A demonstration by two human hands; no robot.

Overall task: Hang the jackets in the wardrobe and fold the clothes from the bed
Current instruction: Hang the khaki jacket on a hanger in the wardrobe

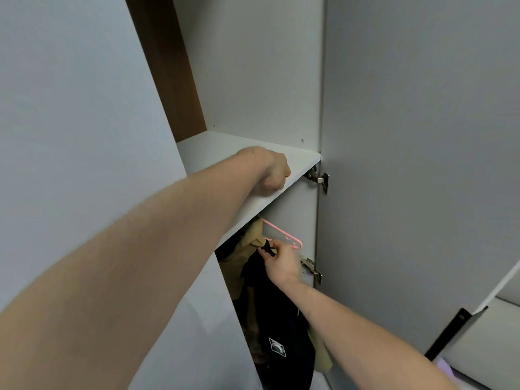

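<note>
The open wardrobe fills the view, with a white shelf [298,160] across its middle. My left hand [271,173] reaches over the shelf's front edge; its fingers curl down behind the edge and are hidden. Below the shelf a black jacket [277,313] with a small white logo hangs on a pink hanger [284,235]. My right hand [282,261] pinches the black fabric at the jacket's collar, right by the hanger. A tan garment [247,249] hangs behind the black jacket.
The wardrobe's grey door [422,164] stands open on the right, held by two metal hinges [318,178]. A grey side panel [70,108] closes the left. A brown strip of wall shows behind the upper compartment. A black handle [447,336] sits low right.
</note>
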